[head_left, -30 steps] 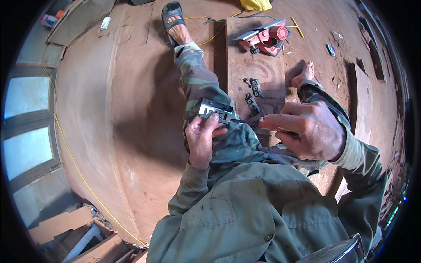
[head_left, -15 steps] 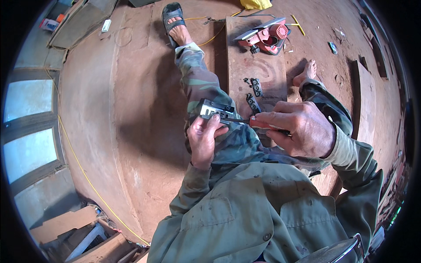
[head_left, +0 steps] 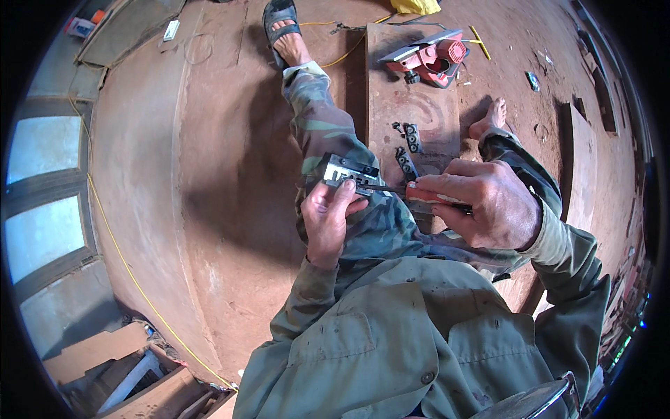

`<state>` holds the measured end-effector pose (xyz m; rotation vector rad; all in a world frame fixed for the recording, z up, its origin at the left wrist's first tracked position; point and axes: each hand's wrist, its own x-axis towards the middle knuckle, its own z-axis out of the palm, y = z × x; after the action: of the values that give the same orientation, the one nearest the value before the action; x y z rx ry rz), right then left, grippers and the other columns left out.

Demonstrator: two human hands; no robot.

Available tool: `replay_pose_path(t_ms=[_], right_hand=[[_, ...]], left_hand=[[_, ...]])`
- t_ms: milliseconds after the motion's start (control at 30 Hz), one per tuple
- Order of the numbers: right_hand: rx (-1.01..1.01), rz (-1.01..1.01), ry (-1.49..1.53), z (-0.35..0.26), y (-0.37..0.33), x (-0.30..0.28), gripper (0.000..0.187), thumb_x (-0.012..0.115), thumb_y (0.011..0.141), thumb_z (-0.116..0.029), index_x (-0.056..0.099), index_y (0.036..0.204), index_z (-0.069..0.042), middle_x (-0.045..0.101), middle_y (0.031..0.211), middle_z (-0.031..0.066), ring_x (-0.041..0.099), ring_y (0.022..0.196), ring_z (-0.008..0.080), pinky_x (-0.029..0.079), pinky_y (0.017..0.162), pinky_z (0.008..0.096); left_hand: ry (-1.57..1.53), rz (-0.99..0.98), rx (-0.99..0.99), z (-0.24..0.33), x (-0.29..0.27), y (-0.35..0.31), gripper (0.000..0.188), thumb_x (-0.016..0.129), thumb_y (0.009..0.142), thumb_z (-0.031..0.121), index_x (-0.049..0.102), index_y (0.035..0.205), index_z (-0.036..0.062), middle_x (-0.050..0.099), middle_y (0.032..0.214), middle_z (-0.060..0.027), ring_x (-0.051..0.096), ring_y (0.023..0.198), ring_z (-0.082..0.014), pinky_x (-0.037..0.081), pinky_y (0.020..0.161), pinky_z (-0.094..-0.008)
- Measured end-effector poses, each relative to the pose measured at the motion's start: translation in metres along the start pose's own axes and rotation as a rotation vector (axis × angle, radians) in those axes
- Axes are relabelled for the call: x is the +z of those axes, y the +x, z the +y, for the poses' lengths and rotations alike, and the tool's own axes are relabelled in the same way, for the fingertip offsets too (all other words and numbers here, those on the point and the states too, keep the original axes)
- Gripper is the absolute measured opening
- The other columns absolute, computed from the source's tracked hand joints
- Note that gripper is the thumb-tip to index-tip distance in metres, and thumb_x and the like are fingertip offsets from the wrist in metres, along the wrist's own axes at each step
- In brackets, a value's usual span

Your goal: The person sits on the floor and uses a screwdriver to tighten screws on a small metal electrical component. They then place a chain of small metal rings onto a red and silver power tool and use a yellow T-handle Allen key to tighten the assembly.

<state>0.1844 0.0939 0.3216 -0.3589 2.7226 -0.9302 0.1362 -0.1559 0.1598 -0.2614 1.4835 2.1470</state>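
Observation:
My left hand [head_left: 326, 222] is closed around a small slotted metal plate [head_left: 339, 175] with a dark edge bar, its thumb pressed on the bright face. In my right hand [head_left: 492, 204] is a screwdriver [head_left: 423, 195] with a red handle, fingers wrapped round it. The dark shaft points left and reaches the plate beside my left thumb; whether the tip touches cannot be made out. Just beyond my right hand, two dark metal bars with round holes, one nearer [head_left: 405, 165] and one farther [head_left: 413, 139], lie on a wooden board [head_left: 391, 98]. Small dark screws lie near them.
A red electric planer [head_left: 434, 63] rests at the board's far end, beside a yellow T-shaped tool [head_left: 480, 42]. A yellow cord [head_left: 132, 272] runs along the left floor. Wood offcuts [head_left: 98, 353] pile up at lower left; a long plank [head_left: 579, 167] lies at right.
The view has shifted slightly. Both hands appear a little further right, with the plate and screwdriver held in nearly the same relation.

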Motion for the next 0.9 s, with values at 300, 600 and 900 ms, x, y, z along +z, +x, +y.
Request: replay_pose_path(t_ms=[300,600,900], right_hand=[[-0.155,0.025,-0.217,-0.018,0.009,-0.013,0.039,0.077,0.080,-0.003,0.076,0.119,-0.005,0.064,0.095,0.0127,0.070,0.089,0.0341,0.059,0.071,0.0459],[-0.043,-0.279,-0.250,-0.033,0.033,-0.019,0.043,0.079,0.084,-0.007,0.070,0.127,-0.008,0.069,0.096,0.0125,0.073,0.082,0.0336,0.059,0.067,0.0476],[0.199,-0.382,-0.122,-0.040,0.039,-0.015,0.041,0.076,0.091,-0.011,0.072,0.132,-0.011,0.067,0.080,0.0138,0.071,0.069,0.0348,0.056,0.061,0.0468]], left_hand=[[0.043,0.018,0.055,-0.005,0.003,0.000,0.015,0.069,0.108,0.010,0.073,0.111,-0.0039,0.075,0.101,-0.0065,0.072,0.088,-0.0113,0.068,0.076,-0.0302],[0.106,0.029,0.092,-0.011,0.006,-0.003,0.018,0.072,0.108,0.013,0.073,0.110,-0.0048,0.076,0.102,-0.0068,0.071,0.085,-0.0089,0.067,0.073,-0.0274],[0.089,0.043,0.107,-0.014,0.004,-0.004,0.019,0.072,0.107,0.011,0.071,0.116,-0.0059,0.077,0.103,-0.0080,0.072,0.082,-0.0102,0.066,0.072,-0.0268]])
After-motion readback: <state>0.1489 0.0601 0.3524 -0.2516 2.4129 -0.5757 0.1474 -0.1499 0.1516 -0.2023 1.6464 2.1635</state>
